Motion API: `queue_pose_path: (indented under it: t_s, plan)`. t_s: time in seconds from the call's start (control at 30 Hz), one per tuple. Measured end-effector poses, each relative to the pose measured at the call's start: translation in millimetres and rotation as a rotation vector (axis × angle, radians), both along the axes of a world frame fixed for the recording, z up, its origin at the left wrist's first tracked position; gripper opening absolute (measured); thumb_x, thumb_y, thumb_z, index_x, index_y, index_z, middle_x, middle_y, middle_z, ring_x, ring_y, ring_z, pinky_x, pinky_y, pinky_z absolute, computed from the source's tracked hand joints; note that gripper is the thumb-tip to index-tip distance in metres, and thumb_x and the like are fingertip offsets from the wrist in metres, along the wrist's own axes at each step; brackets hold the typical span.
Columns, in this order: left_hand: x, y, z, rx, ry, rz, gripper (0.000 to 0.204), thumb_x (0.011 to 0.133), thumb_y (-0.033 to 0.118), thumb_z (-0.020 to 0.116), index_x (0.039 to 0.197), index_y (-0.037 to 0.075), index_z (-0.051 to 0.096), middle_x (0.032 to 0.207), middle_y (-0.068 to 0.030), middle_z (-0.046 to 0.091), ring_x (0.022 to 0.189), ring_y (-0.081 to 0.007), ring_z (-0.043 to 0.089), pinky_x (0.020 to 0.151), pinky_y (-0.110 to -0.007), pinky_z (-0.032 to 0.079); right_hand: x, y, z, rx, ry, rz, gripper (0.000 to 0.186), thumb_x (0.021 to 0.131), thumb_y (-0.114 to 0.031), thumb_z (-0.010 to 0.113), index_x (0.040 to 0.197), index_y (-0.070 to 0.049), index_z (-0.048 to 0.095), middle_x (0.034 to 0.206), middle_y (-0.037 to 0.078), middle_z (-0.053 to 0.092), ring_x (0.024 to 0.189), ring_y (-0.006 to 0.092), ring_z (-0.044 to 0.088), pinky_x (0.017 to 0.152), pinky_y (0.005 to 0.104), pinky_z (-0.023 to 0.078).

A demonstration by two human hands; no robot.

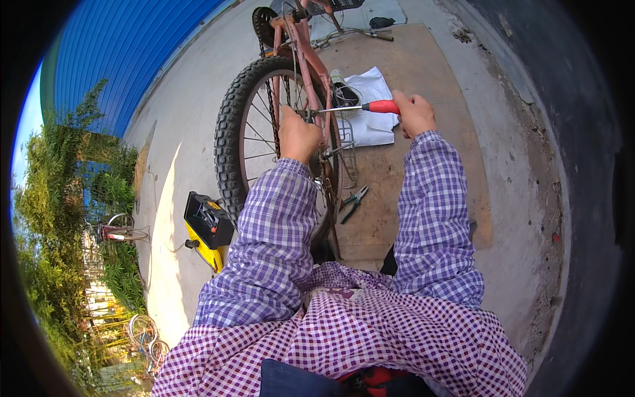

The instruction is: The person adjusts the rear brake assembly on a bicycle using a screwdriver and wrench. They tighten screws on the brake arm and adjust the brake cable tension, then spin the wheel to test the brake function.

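My right hand (415, 116) grips a screwdriver (381, 106) by its red handle, its long shaft running left to a fitting on the pink bicycle frame (305, 61) beside the rear hub. My left hand (299, 133) is closed just left of that fitting, against the bicycle; what its fingers hold is hidden. A knobby black tyre (228, 142), spokes and a chain (272, 100) surround it. A metal rack (347, 162) hangs to the right of the wheel.
A white sack (370, 86) and green-handled pliers (352, 204) lie on a brown board (443, 198). A black and yellow toolbox (204, 248) stands left of the wheel. Further off are a blue corrugated wall (119, 46), bushes (46, 218) and other bicycles (142, 337).
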State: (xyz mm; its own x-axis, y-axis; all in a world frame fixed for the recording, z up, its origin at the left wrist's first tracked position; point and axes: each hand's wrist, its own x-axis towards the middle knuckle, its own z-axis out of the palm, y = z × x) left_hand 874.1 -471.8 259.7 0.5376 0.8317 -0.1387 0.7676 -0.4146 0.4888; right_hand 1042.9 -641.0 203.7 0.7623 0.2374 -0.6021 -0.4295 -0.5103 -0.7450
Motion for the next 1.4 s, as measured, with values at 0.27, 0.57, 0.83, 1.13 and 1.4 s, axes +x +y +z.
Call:
queue_pose_path:
  t_s: [0.27, 0.57, 0.83, 1.13, 1.4]
  plan:
    - [20, 27, -41, -0.212, -0.071, 0.023, 0.042, 0.082, -0.002, 0.05, 0.123, -0.015, 0.051, 0.12, -0.0341, 0.063, 0.113, -0.0414, 0.064, 0.091, -0.042, 0.051, 16, -19, -26, -0.014, -0.093, 0.05, 0.05, 0.085, -0.048, 0.066, 0.094, 0.0, 0.058, 0.08, 0.012, 0.06, 0.063, 0.019, 0.054, 0.056, 0.0349, 0.041]
    - [18, 23, -49, -0.548, -0.064, 0.198, 0.04, 0.087, -0.003, 0.058, 0.126, -0.008, 0.054, 0.094, -0.0135, 0.06, 0.078, -0.0221, 0.056, 0.065, -0.037, 0.045, 15, -38, -8, -0.044, -0.057, 0.066, 0.062, 0.082, -0.054, 0.062, 0.106, 0.003, 0.068, 0.111, 0.025, 0.068, 0.103, 0.0362, 0.065, 0.094, 0.0429, 0.048]
    - [27, 26, -65, -0.706, -0.264, 0.273, 0.051, 0.087, -0.005, 0.057, 0.137, -0.007, 0.048, 0.105, -0.0132, 0.059, 0.087, -0.0224, 0.058, 0.072, -0.036, 0.047, 31, -27, -34, -0.048, -0.055, 0.077, 0.065, 0.087, -0.057, 0.057, 0.113, 0.001, 0.069, 0.118, 0.026, 0.067, 0.112, 0.038, 0.063, 0.098, 0.0444, 0.047]
    - [33, 33, -85, -0.637, -0.25, 0.249, 0.05, 0.086, -0.008, 0.052, 0.136, -0.006, 0.049, 0.111, -0.0139, 0.06, 0.091, -0.0221, 0.058, 0.076, -0.034, 0.048, 35, -13, -60, -0.043, -0.045, 0.053, 0.057, 0.086, -0.051, 0.056, 0.107, 0.0, 0.07, 0.112, 0.024, 0.069, 0.106, 0.0365, 0.066, 0.094, 0.0444, 0.048]
    - [37, 30, -50, -0.728, -0.195, 0.265, 0.044, 0.089, -0.008, 0.053, 0.133, -0.001, 0.05, 0.11, -0.0119, 0.057, 0.092, -0.0226, 0.055, 0.076, -0.035, 0.046, 35, -12, -30, 0.001, 0.025, 0.033, 0.052, 0.084, -0.047, 0.057, 0.102, 0.0, 0.068, 0.088, 0.018, 0.071, 0.078, 0.0286, 0.069, 0.077, 0.0415, 0.052]
